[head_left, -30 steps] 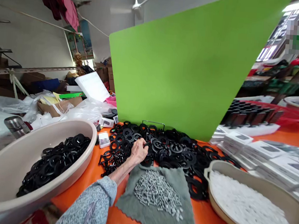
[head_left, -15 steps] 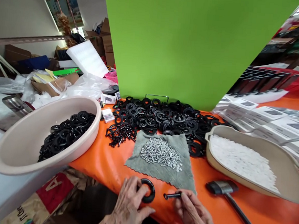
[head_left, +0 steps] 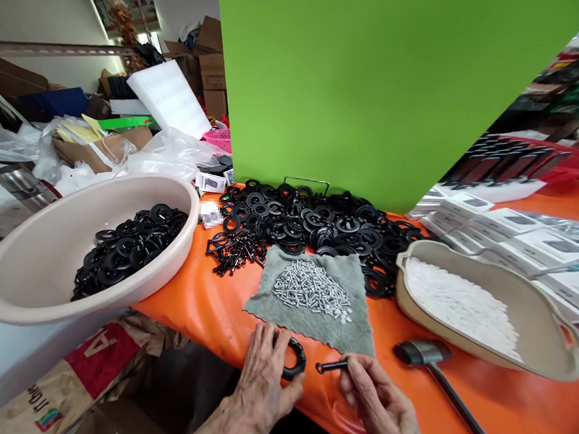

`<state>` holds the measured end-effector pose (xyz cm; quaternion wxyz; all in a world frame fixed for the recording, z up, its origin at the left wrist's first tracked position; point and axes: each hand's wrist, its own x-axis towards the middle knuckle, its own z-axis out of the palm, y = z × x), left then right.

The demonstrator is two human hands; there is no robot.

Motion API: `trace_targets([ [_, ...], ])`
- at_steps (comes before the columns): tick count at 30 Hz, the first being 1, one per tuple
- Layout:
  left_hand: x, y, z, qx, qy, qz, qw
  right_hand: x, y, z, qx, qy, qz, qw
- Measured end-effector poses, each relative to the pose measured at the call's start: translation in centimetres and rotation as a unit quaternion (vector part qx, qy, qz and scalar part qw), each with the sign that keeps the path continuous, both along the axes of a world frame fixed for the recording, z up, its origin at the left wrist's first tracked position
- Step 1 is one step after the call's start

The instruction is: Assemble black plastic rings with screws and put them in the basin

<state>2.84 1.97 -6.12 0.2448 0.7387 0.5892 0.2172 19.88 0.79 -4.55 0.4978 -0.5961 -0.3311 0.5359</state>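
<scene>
My left hand (head_left: 267, 376) is closed round a black plastic ring (head_left: 297, 361) at the near edge of the orange table (head_left: 212, 304). My right hand (head_left: 380, 401) pinches a short black pin (head_left: 330, 367) that points left toward the ring, a small gap between them. Just beyond both hands lies a grey cloth (head_left: 312, 312) carrying a heap of small silver screws (head_left: 308, 289). Behind the cloth spreads a pile of black rings (head_left: 319, 223), with a cluster of black pins (head_left: 234, 249) at its left.
A beige basin (head_left: 29, 277) of black rings stands at the left. A beige tray (head_left: 550, 344) of white pieces sits at the right, a hammer (head_left: 437, 376) in front of it. A green board (head_left: 370, 83) stands behind; white boxes (head_left: 518, 238) lie far right.
A second ago my left hand reached into the far ring pile. It has come back to the near edge holding a ring, and my right hand has appeared holding a pin.
</scene>
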Motion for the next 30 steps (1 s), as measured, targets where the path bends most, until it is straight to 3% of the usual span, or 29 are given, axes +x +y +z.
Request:
trace_targets([
  [3, -0.4, 0.2, 1.7, -0.024, -0.033, -0.012, 0.999, -0.5, 0.3, 0.7, 0.007, -0.01, 0.008, 1.0],
  [6, -0.7, 0.5, 4.1, -0.067, -0.132, -0.02, 0.989, -1.4, 0.5, 1.2, 0.0, -0.017, 0.032, 0.999],
  [9, -0.9, 0.9, 5.2, -0.174, -0.269, -0.022, 0.947, -2.4, 0.9, 1.5, 0.008, -0.031, 0.07, 0.997],
  [12, -1.2, 1.3, 5.0, -0.236, -0.337, -0.006, 0.912, -2.7, 1.3, 1.7, 0.021, -0.04, 0.105, 0.993],
  [17, -2.1, 2.0, 4.6, -0.209, -0.321, -0.019, 0.923, -2.3, 2.2, 2.4, 0.07, -0.101, 0.146, 0.982],
  [22, -2.5, 2.8, 5.1, -0.144, -0.241, -0.058, 0.958, -1.7, 3.1, 2.6, 0.144, -0.193, 0.178, 0.954],
  [26, -2.5, 2.7, 4.5, -0.074, -0.165, -0.083, 0.98, -1.3, 3.2, 1.4, 0.19, -0.244, 0.204, 0.929],
  [30, -2.4, 2.2, 3.5, -0.063, -0.121, -0.09, 0.987, -1.0, 2.5, -0.3, 0.212, -0.298, 0.212, 0.906],
])
